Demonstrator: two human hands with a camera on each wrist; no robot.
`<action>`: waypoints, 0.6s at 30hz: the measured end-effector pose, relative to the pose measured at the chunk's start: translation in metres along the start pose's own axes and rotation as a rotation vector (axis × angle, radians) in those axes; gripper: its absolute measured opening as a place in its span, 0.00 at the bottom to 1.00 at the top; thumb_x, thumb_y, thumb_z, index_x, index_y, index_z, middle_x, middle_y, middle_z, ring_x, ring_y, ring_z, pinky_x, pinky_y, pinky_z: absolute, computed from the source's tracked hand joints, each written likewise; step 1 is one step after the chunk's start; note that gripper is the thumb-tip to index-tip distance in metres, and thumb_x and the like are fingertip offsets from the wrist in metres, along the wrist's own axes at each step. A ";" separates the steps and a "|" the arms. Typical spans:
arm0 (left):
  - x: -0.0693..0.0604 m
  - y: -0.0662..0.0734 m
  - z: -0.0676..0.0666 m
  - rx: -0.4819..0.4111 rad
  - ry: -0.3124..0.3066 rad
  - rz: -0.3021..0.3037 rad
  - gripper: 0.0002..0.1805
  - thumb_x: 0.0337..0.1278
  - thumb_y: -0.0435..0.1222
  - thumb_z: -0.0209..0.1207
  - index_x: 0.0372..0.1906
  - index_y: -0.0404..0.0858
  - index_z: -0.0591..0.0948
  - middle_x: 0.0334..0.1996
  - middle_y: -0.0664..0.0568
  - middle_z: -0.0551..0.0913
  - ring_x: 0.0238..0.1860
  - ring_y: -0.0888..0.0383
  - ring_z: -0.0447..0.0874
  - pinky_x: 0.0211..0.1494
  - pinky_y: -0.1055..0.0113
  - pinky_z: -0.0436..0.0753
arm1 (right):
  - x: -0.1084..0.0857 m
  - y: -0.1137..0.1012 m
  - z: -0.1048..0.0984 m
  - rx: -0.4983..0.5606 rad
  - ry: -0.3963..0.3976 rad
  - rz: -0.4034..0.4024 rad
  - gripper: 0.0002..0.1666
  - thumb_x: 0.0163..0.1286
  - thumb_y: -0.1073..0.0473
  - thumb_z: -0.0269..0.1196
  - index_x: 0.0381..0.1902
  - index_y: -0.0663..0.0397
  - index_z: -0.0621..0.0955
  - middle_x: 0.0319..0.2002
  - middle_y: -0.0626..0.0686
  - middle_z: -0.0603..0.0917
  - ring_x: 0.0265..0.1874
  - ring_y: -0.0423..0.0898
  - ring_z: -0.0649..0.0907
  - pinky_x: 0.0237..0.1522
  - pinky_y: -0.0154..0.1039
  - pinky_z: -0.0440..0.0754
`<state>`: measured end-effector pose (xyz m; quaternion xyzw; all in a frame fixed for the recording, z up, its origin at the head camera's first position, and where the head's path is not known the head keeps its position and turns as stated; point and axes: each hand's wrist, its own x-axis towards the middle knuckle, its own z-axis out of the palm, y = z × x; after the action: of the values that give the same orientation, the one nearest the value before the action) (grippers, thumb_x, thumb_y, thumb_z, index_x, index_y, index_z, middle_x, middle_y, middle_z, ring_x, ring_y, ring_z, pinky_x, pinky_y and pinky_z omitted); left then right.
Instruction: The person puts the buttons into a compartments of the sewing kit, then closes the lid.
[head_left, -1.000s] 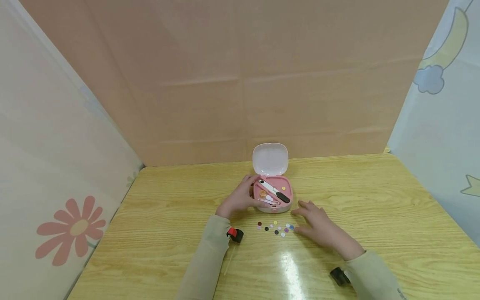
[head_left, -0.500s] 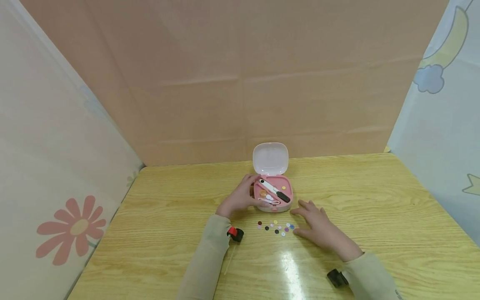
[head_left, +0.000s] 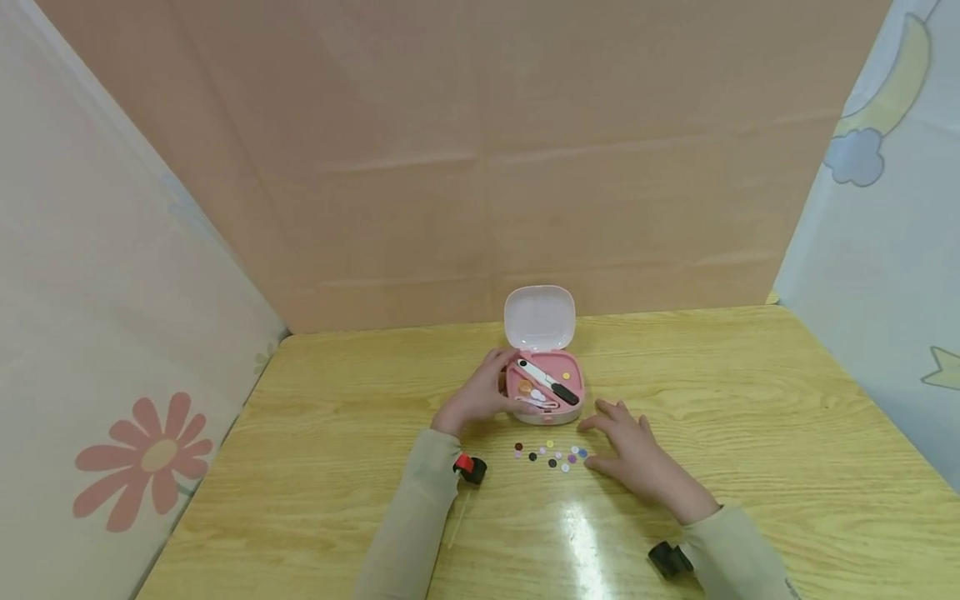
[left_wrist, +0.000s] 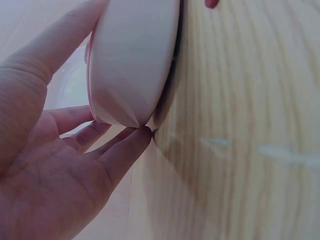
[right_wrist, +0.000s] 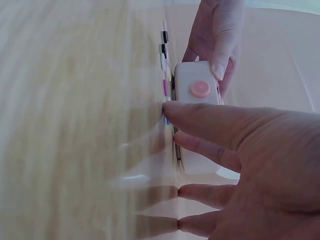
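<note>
A small pink and white sewing box [head_left: 547,419] stands on the table with its lid [head_left: 540,317] raised. Inside lie white-and-black thread snips [head_left: 551,382], a yellow button [head_left: 566,376] and some small white and orange items. My left hand [head_left: 480,397] grips the box's left side, thumb at the front rim and fingers around the far side; the left wrist view has the fingertips against its white wall [left_wrist: 132,60]. Several loose buttons [head_left: 552,463] lie in front of the box. To their right, my right hand [head_left: 636,454] rests its spread fingertips on the table, the thumb beside a blue button [head_left: 582,453].
The wooden table [head_left: 360,400] meets a plain tan backdrop [head_left: 375,208] behind the box. Patterned side panels stand left and right, one with a flower [head_left: 157,454]. A black wrist camera [head_left: 663,560] sits by the right sleeve.
My right hand and forearm have shifted very slightly left, toward the buttons. The left hand keeps its grip on the box, and the buttons lie as before.
</note>
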<state>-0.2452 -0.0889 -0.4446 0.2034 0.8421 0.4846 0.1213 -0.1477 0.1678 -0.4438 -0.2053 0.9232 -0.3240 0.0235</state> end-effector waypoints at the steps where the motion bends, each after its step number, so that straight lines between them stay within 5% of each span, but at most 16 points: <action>1: 0.000 0.000 0.000 0.003 -0.001 -0.001 0.53 0.39 0.43 0.76 0.73 0.47 0.59 0.60 0.55 0.63 0.58 0.57 0.67 0.59 0.68 0.72 | 0.000 0.000 0.000 0.003 0.002 0.000 0.21 0.57 0.61 0.70 0.49 0.54 0.79 0.65 0.74 0.62 0.64 0.77 0.54 0.56 0.78 0.41; 18: 0.000 -0.002 -0.001 0.013 -0.010 0.022 0.52 0.40 0.42 0.75 0.73 0.46 0.60 0.59 0.53 0.63 0.59 0.55 0.66 0.62 0.64 0.71 | 0.002 -0.002 0.003 0.037 0.002 0.038 0.12 0.58 0.63 0.69 0.37 0.45 0.78 0.65 0.75 0.60 0.64 0.78 0.51 0.56 0.78 0.38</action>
<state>-0.2461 -0.0907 -0.4455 0.2156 0.8423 0.4795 0.1189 -0.1480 0.1639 -0.4454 -0.1870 0.9208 -0.3408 0.0324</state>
